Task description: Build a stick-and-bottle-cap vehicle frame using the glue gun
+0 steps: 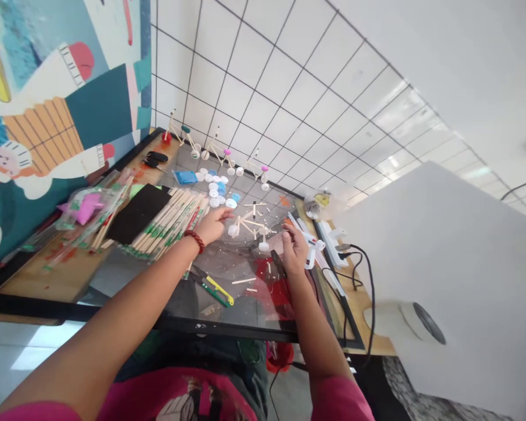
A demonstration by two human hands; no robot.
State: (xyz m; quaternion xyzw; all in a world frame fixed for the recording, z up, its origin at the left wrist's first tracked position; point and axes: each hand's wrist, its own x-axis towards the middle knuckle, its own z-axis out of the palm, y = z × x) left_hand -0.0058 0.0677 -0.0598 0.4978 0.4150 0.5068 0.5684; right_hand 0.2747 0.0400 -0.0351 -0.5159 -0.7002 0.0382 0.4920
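Note:
My left hand (211,226), with a red bead bracelet, is spread open just short of an unfinished model of wooden sticks and white caps (245,225) on the glass tabletop (249,304). It seems not to touch the model. My right hand (294,250) is curled beside the model, next to a white glue gun (311,248). Whatever its fingertips pinch is too small to tell. Bundled wooden sticks (169,225) lie just left of my left hand.
Small stick bicycle models (221,155) stand along the far edge, near loose white caps (213,187). Yellow-green-handled scissors (213,290) lie near me. A white power strip (333,242) with black cables sits right. A large white panel (442,275) blocks the right side.

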